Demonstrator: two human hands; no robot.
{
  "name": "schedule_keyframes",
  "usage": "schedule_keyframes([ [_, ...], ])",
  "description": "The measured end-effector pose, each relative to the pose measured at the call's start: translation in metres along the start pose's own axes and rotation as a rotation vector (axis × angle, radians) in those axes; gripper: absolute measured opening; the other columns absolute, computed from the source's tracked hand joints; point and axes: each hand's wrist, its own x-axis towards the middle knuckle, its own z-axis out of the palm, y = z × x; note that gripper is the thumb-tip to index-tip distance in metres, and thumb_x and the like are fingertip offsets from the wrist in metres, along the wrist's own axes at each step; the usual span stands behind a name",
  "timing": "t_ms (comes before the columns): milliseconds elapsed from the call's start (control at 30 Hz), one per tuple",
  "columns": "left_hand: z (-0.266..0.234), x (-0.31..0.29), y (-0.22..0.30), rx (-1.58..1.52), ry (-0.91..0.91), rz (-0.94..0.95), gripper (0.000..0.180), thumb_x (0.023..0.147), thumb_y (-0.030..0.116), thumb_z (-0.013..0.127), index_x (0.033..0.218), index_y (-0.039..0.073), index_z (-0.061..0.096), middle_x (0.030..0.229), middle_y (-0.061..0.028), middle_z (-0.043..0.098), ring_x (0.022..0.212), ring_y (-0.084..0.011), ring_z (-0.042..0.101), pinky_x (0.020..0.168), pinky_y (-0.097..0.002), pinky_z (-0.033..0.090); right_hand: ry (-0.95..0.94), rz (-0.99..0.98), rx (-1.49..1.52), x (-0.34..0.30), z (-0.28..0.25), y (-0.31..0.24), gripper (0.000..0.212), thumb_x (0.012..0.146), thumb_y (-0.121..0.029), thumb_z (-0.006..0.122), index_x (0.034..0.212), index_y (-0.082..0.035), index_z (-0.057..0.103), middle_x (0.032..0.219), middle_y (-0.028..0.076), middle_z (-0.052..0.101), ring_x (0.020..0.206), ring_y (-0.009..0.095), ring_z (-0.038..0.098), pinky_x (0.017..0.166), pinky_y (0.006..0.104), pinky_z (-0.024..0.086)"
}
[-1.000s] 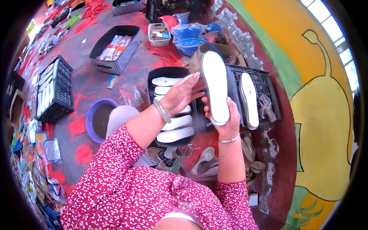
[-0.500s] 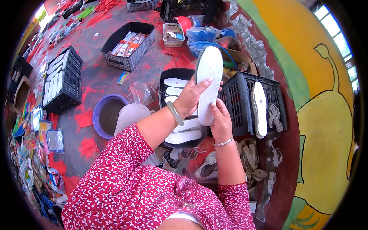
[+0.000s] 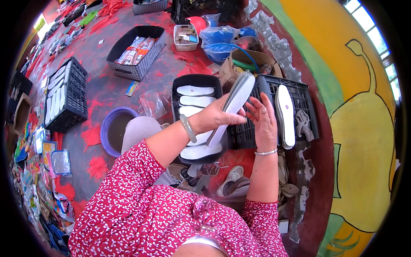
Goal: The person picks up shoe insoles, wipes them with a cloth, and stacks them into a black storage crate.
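Note:
My left hand [image 3: 216, 116] grips a white insole [image 3: 240, 95] with a dark edge, thumb on one side and fingers behind it. The insole is tilted, its side edge turned up, above a black bin [image 3: 176, 100]. Right beside it, my right hand [image 3: 264, 122] is raised with its fingers apart and nothing in it. Under my left hand, the bin holds several white insoles [image 3: 195, 100] lying crosswise. To the right of my right hand, a few stacked insoles [image 3: 285, 116] rest on an upturned black crate [image 3: 305, 92], beside a crumpled grey glove [image 3: 303, 124].
A purple basin [image 3: 104, 132] of dark water stands left of my knee. Farther left is a black crate [image 3: 79, 92] of insoles. Ahead stand a checked bin [image 3: 150, 55] with packets and a small white basket [image 3: 186, 45]. Shoes [image 3: 233, 176] lie near me; a painted wall [image 3: 364, 141] bounds the right.
My right hand has let go of the insole and opened. My left hand has turned the insole from face-on to edge-on. The view has shifted slightly.

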Motion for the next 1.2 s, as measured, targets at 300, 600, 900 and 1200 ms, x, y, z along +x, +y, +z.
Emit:
schedule_keyframes([
  [300, 0.022, 0.001, -0.022, 0.249, -0.055, -0.052, 0.091, 0.066, 0.015, 0.079, 0.139, 0.004, 0.026, 0.123, -0.0131, 0.049, 0.111, -0.0184, 0.048, 0.093, -0.029, 0.039, -0.068, -0.109, -0.029, -0.005, 0.014, -0.001, 0.072, 0.081, -0.015, 0.067, 0.139, -0.002, 0.026, 0.131, 0.015, 0.04, 0.112, 0.016, 0.046, 0.098, 0.0299, 0.036],
  [600, 0.022, 0.001, -0.022, 0.408, -0.091, -0.061, 0.077, 0.072, 0.013, 0.076, 0.134, 0.006, 0.031, 0.109, -0.0077, 0.054, 0.098, -0.0132, 0.054, 0.082, -0.0273, 0.046, -0.006, -0.175, -0.127, -0.005, 0.014, 0.004, 0.065, 0.083, -0.016, 0.065, 0.136, 0.0, 0.032, 0.128, 0.014, 0.045, 0.109, 0.014, 0.047, 0.094, 0.0282, 0.039],
  [900, 0.006, -0.003, -0.026, -0.044, -0.346, -0.384, 0.034, 0.088, 0.024, 0.058, 0.11, 0.0, 0.051, 0.098, -0.0106, 0.06, 0.082, -0.0156, 0.061, 0.075, -0.0298, 0.051, -0.159, -0.033, -0.007, -0.001, -0.007, -0.008, 0.041, 0.092, -0.025, 0.053, 0.124, -0.001, 0.046, 0.105, 0.009, 0.061, 0.092, 0.012, 0.055, 0.084, 0.0246, 0.043],
  [1200, 0.008, -0.005, -0.028, -0.325, -0.27, -0.622, 0.04, 0.092, 0.025, 0.052, 0.117, -0.005, 0.044, 0.102, -0.0194, 0.061, 0.084, -0.0231, 0.066, 0.072, -0.0316, 0.055, 0.053, 0.002, -0.111, 0.005, -0.021, -0.003, 0.025, 0.093, -0.019, 0.05, 0.099, 0.003, 0.061, 0.085, 0.004, 0.061, 0.075, 0.01, 0.056, 0.068, 0.022, 0.044],
])
